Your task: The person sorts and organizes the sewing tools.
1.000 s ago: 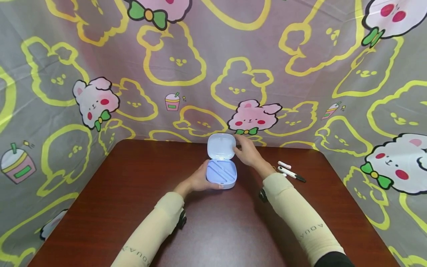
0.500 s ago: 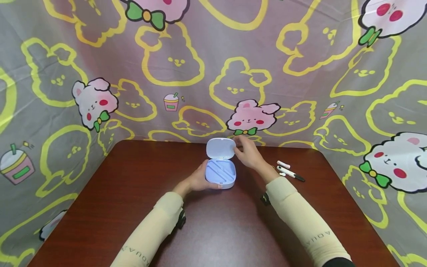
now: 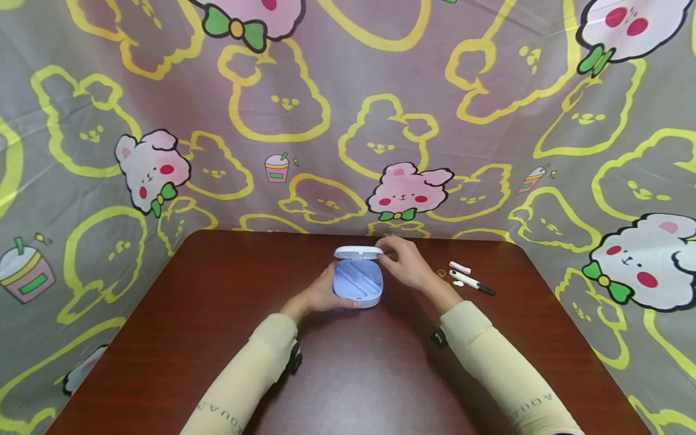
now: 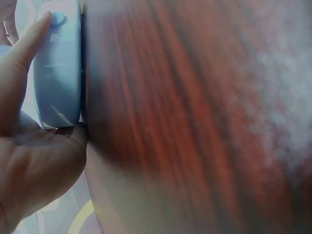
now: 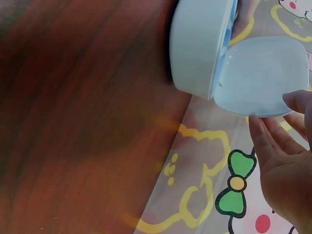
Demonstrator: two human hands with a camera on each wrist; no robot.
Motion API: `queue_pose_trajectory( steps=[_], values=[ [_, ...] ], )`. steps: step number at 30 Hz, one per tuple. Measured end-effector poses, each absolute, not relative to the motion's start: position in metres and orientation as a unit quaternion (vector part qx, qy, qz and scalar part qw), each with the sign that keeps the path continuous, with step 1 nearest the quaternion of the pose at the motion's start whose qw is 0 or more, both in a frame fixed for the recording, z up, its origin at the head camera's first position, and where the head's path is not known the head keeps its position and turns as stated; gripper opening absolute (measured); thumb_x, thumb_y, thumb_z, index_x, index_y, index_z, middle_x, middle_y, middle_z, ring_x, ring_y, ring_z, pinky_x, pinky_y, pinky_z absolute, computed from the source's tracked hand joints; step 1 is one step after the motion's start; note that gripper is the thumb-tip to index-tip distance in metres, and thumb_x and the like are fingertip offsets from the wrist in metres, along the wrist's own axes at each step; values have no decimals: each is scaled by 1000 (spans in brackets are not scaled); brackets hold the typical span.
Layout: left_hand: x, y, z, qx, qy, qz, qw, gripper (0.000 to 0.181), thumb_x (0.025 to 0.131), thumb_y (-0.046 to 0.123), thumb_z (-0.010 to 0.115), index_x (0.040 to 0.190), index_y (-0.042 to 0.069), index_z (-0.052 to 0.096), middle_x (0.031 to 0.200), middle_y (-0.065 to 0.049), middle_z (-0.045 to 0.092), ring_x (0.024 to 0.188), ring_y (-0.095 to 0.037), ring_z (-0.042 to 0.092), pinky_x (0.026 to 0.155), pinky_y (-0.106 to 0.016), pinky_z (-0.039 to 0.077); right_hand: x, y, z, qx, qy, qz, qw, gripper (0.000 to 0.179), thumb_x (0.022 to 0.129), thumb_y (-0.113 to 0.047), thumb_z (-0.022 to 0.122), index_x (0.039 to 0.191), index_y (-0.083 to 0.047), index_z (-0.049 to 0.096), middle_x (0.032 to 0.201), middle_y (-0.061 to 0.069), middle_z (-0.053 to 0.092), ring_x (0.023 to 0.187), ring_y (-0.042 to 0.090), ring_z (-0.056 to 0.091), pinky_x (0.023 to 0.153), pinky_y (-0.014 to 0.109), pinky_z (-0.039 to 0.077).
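A pale blue case (image 3: 357, 295) with a hinged lid (image 3: 357, 252) rests on the table, its inside split by slanting dividers. The left hand (image 3: 321, 293) grips the case from its left side. In the left wrist view, that hand's thumb lies by a round button (image 4: 58, 19) on the case front (image 4: 58, 78). My right hand (image 3: 405, 261) pinches the lid's right edge, thumb on the inner face and fingers behind, as the right wrist view shows. The lid is partly raised and looks nearly edge-on from the head.
On the table (image 3: 217, 338), right of the right hand, lie a white-and-black marker pen (image 3: 472, 283), a small white bar (image 3: 460, 267), a small white piece (image 3: 458, 284) and a yellow ring (image 3: 441, 273). A cartoon-printed cloth (image 3: 304, 78) hangs behind and at both sides.
The lid has swung from upright down toward the case, with my right hand lowering along with it. My left hand keeps its grip, and the case stays in place.
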State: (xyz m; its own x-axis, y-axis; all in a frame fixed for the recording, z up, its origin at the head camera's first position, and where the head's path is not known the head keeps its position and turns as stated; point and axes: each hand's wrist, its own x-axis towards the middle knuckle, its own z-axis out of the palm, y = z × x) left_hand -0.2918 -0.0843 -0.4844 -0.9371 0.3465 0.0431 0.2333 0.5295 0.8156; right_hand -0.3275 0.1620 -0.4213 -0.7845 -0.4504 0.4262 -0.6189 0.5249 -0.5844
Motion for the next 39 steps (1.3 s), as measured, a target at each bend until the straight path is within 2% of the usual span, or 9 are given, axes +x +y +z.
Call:
queue_pose_trajectory(
  steps=[5,10,18,24,30,39],
  values=[
    [-292,-85,-484,168,867,464,63,122,67,34,97,157,4,22,147,-18,46,134,-29,46,114,-44,35,-321,165,-428,335,-856,378,108,21,91,1,70,112,-1,70,107,11,69,97,24,70,86,39,59],
    [-294,-85,-489,179,858,478,58,118,67,29,98,156,9,25,146,-15,47,132,-27,47,112,-43,36,-315,169,-437,374,-851,356,98,28,88,2,71,116,1,69,114,13,67,106,26,66,93,41,56],
    [-291,-85,-483,174,858,478,72,121,68,29,98,159,5,21,151,-17,43,136,-30,44,115,-46,34,-308,175,-446,387,-868,300,83,36,91,-8,73,126,-2,65,130,13,63,121,27,59,105,47,47],
    [-292,-85,-484,169,858,480,70,120,67,30,98,157,4,24,150,-17,44,135,-30,45,115,-46,34,-304,177,-450,397,-868,290,77,43,90,-12,75,131,-2,63,136,16,59,127,30,56,108,49,44],
    [-292,-85,-487,167,862,475,66,118,66,35,98,154,4,26,147,-16,47,132,-29,48,113,-47,36,-302,178,-455,389,-878,275,45,50,91,-17,76,136,-5,60,144,16,53,133,31,52,112,50,41],
    [-290,-84,-483,162,863,474,63,121,65,35,98,154,2,24,146,-17,46,132,-29,47,112,-47,37,-299,180,-458,380,-888,259,23,56,91,-19,75,142,-5,56,150,17,46,137,33,48,112,51,40]
  ],
)
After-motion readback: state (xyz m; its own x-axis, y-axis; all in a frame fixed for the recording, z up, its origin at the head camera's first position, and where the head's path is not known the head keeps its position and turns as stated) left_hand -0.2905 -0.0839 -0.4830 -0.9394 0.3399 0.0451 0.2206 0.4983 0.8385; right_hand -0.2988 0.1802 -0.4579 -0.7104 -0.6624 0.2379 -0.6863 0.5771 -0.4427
